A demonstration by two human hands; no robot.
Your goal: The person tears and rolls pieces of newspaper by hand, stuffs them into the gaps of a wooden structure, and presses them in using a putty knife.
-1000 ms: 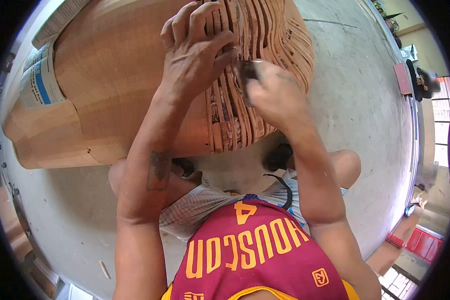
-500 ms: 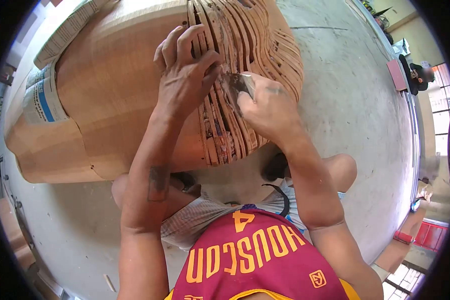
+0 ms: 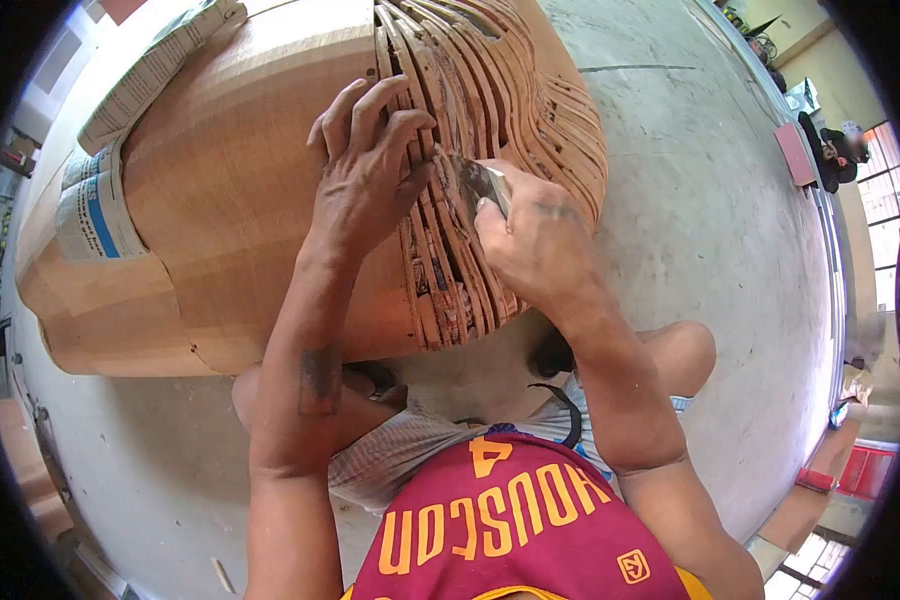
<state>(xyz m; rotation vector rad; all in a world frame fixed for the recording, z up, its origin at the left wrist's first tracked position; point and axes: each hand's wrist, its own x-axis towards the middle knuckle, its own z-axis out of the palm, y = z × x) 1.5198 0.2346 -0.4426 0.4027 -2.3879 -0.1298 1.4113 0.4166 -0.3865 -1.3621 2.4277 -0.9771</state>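
Grey floor (image 3: pixel 690 210) underneath. Big curved wooden body (image 3: pixel 235 220) on it, spreading out left of both hands. Wooden strips (image 3: pixel 520 110), set side by side with gaps, cover its right part; they run beneath and between the hands. Printed paper (image 3: pixel 98 208) on the body's far left, well apart from the hands. Left hand (image 3: pixel 358 185) at the strips' left edge, fingers bent and spread; can't tell if it grips anything. Right hand (image 3: pixel 540 232) clamped on a flat tool (image 3: pixel 486 182) over the strips, tool pointing toward the left hand. Hands near each other, apart.
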